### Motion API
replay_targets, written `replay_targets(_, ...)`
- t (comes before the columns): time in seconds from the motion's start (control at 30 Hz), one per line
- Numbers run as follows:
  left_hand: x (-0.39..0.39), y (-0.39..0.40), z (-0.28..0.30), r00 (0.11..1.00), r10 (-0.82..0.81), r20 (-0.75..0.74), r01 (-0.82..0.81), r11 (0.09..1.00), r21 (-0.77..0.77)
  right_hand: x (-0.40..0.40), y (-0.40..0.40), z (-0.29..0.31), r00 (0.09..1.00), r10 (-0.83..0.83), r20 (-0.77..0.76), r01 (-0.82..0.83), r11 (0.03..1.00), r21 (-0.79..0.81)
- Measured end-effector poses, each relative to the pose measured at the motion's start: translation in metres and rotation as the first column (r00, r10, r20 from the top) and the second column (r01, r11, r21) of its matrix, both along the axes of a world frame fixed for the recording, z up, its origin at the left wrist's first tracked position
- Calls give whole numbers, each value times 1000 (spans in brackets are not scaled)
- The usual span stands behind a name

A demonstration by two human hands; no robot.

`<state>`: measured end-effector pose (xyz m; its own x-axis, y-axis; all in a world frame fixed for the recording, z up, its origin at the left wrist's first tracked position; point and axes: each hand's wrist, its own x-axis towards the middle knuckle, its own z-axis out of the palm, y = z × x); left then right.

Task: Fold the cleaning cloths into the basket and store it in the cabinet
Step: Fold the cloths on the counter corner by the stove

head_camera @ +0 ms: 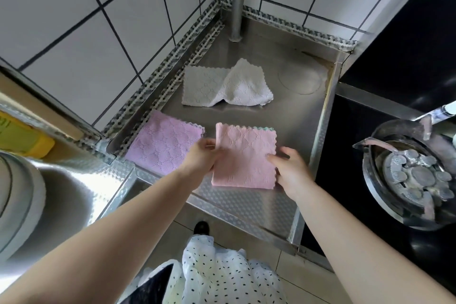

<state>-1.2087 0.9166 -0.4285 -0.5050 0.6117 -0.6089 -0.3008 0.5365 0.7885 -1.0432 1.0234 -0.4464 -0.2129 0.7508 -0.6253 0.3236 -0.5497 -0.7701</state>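
Centrally, the left hand (201, 155) pinches the left edge of the pink cloth (244, 155) between thumb and curled fingers, while the right hand (290, 170) lies at the right edge, fingers extended onto the fabric, apparently to keep the folded square aligned on the steel counter (291, 116). Just left of the left fingers lies the lilac cloth (164, 142), already squared, and well beyond both hands the white cloth (227, 86) sits rumpled and still unfolded; no basket or cabinet is visible, so storing seems some way off.
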Motion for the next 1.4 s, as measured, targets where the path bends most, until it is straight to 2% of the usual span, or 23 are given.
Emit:
replay_targets(0.1,-15,-27,7,996,83,16,-84,996,38,-27,-4,11,994,89,-60,-87,996,30)
replay_targets(0.3,-46,-82,11,978,207,-5,-207,978,33,-91,-18,25,939,344,-7,-339,929,150)
replay_targets(0.43,-63,-110,12,941,330,72,-332,943,22,-140,-25,29,863,501,68,-501,831,242)
replay_targets(0.57,-78,-125,5,913,370,172,-373,928,-16,-181,-25,30,768,615,179,-635,698,330)
replay_targets(0.77,-85,-125,3,896,391,210,-384,920,-72,-215,-20,26,646,660,382,-761,527,378)
replay_targets(0.9,-94,-128,-1,898,385,211,-371,923,-105,-223,-23,19,611,673,417,-791,495,360)
replay_targets(1.17,-102,-128,-7,910,365,196,-343,929,-140,-227,-25,-2,667,668,329,-744,579,333)
replay_targets(1.23,-102,-128,-1,940,321,113,-299,938,-175,-226,-28,2,659,665,351,-751,554,359)
replay_targets(1.3,-101,-132,5,979,157,-130,-186,949,-255,-222,-31,9,621,622,477,-777,410,477)
replay_targets(1.33,-100,-134,7,952,49,-303,-144,943,-301,-219,-34,12,610,589,530,-774,300,558)
replay_targets(1.37,-99,-136,9,868,-54,-493,-124,939,-320,-214,-38,14,614,572,544,-746,194,637)
replay_targets(1.4,-97,-137,11,723,-124,-679,-107,952,-287,-209,-44,13,609,581,540,-713,105,693)
